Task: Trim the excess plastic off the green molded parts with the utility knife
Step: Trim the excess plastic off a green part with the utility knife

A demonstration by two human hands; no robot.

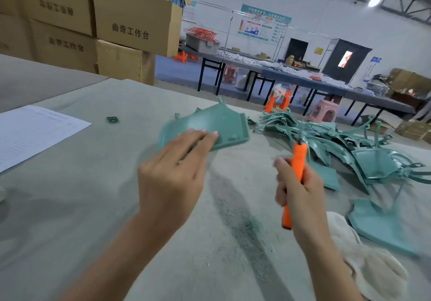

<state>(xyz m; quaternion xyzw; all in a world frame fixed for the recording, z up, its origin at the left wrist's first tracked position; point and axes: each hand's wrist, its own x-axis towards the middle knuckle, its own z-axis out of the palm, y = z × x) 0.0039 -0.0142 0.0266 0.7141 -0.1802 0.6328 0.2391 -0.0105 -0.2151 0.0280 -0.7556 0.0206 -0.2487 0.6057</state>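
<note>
A green molded panel lies on the grey cloth-covered table in the middle of the view. My left hand rests on its near edge with straight fingers laid flat on the plastic. My right hand grips an orange utility knife, held upright and blurred, just right of the panel and apart from it. Further right a pile of green molded parts with thin curved sprues spreads across the table.
A printed sheet of paper lies at the left. A small green scrap sits beyond it. Green shavings streak the cloth between my arms. A white cloth glove lies at lower right. Cardboard boxes are stacked behind the table.
</note>
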